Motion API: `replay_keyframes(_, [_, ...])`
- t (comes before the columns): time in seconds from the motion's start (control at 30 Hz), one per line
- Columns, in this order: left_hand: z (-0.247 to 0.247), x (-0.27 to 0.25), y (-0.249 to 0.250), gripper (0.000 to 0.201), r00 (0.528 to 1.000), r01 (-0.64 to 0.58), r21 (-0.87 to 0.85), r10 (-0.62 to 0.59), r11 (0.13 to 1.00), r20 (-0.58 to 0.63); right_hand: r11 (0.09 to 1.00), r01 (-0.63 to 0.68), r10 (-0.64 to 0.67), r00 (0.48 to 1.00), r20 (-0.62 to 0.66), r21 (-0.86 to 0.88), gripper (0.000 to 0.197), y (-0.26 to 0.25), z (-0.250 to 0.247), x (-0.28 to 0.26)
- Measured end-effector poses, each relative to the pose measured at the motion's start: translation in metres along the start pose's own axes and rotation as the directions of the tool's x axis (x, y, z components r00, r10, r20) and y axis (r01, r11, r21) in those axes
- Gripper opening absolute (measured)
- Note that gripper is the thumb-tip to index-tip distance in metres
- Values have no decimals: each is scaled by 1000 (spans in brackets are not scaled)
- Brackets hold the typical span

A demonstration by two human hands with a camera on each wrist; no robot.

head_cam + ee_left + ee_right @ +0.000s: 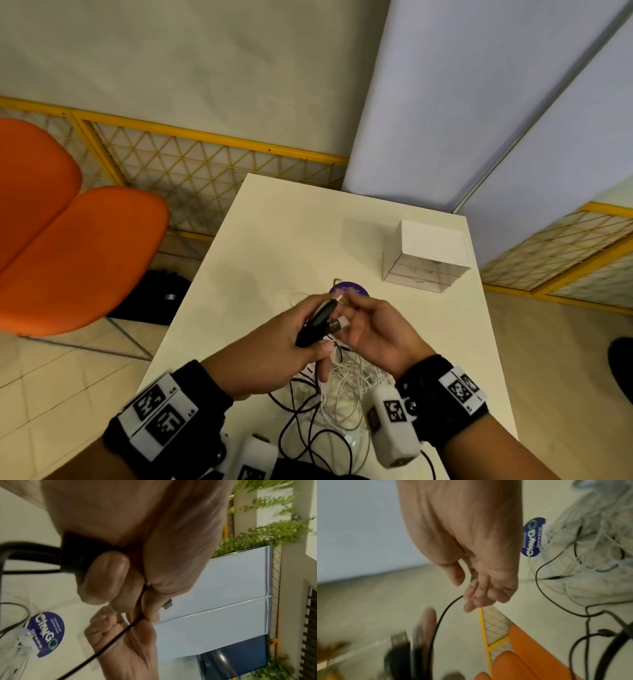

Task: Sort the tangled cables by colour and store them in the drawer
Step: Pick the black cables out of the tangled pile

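My left hand grips a coiled black cable above the table; its fingers hide most of the coil. My right hand pinches the cable's loose strand. The right wrist view is blurred. Tangled cables lie below, partly cut off. The drawer stands apart, closed.

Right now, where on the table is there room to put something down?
Bare table lies beyond the purple sticker, left of the drawer box. It's crowded near you: tangled cables under both hands.
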State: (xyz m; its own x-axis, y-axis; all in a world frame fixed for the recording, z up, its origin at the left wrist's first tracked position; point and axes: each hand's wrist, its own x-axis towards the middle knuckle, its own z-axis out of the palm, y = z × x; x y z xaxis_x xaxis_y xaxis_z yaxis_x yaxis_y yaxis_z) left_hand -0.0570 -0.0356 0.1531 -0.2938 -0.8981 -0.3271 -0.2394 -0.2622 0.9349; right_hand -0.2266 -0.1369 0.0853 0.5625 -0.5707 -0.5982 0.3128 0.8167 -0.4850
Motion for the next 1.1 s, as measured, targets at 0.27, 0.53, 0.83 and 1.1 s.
replay_keyframes(0.27, [-16,-4,-8,41,992,27,100,-15,995,-126,927,-115,141,989,47,-357,39,-29,-1,-17])
replay_keyframes(0.53, [-9,3,-12,26,997,17,158,-29,987,74,857,-208,255,966,38,-472,37,-1,13,-11])
replay_keyframes(0.83, [-11,6,-19,20,983,81,289,-29,954,-179,783,-184,256,966,38,-594,51,8,10,-6])
replay_keyframes(1.1, [-12,6,-24,14,992,68,333,-100,940,79,999,46,-45,999,10,-24,31,-8,11,-1])
